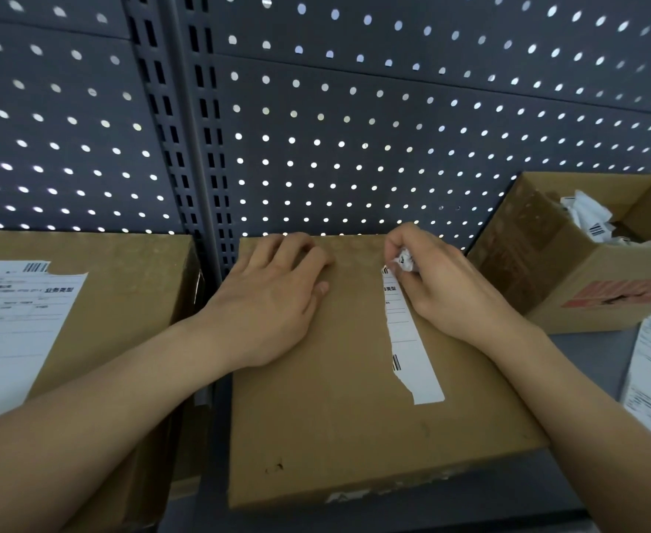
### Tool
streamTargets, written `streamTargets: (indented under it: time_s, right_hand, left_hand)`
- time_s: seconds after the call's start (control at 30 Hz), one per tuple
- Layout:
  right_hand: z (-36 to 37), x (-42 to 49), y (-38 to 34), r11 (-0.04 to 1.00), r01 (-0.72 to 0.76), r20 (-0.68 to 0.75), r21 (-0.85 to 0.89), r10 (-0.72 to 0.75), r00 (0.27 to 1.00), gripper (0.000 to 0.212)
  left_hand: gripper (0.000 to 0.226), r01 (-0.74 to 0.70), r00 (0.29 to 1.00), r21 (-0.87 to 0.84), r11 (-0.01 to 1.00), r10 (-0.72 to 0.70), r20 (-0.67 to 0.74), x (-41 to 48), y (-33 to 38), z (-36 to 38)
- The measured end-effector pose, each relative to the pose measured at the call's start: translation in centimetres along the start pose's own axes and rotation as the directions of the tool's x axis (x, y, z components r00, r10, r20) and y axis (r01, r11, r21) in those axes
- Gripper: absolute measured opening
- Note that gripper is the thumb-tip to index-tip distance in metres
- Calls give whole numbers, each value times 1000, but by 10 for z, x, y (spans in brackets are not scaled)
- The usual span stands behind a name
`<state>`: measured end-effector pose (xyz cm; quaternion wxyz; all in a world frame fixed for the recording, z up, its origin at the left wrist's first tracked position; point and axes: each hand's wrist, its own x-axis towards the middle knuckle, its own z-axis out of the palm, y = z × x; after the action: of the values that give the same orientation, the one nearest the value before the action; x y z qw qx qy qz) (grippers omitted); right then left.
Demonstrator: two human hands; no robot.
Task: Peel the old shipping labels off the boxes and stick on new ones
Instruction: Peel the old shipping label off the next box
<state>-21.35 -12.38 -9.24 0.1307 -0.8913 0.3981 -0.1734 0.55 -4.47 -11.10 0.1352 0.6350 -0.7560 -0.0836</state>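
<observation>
Centre box [339, 398]: torn label strip [412, 348] right of middle, long axis running from lower frame up toward the pegboard [354, 128]. Right hand [435, 278] grip pinches its crumpled upper end. Left hand [278, 298] released, flat on the box. Labelled box [85, 302] at left.

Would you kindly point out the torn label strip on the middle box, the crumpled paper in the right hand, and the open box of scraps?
torn label strip [412, 340], head view, the strip's white middle.
crumpled paper [404, 260], head view, wad between the fingertips.
open box [600, 286], head view, its front wall.
</observation>
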Motion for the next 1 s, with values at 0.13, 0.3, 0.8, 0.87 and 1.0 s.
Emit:
streamTargets:
  time_s: [0.13, 0.3, 0.8, 0.87, 1.0]
  right_hand:
    - [-1, -10, -1, 997, -19, 1, 72, 19, 1000, 20]
    - [-4, -31, -5, 974, 7, -91, 228, 14, 996, 18]
    - [11, -29, -7, 997, -28, -110, -78, 20, 994, 25]
    - [12, -32, -9, 996, -8, -142, -90, -5, 990, 20]
    - [10, -39, -13, 997, -22, -208, -68, 8, 978, 8]
  left_hand:
    - [41, 14, 1000, 11, 1000, -14, 18, 0, 1, 1]
    - [41, 15, 1000, 2, 1000, -15, 7, 1, 0, 3]
    - [39, -2, 1000, -4, 1000, 2, -10, 3, -2, 6]
    - [39, -4, 1000, -7, 1000, 4, -22, 3, -1, 6]
    - [38, -1, 999, 9, 1000, 2, -37, 3, 1, 7]
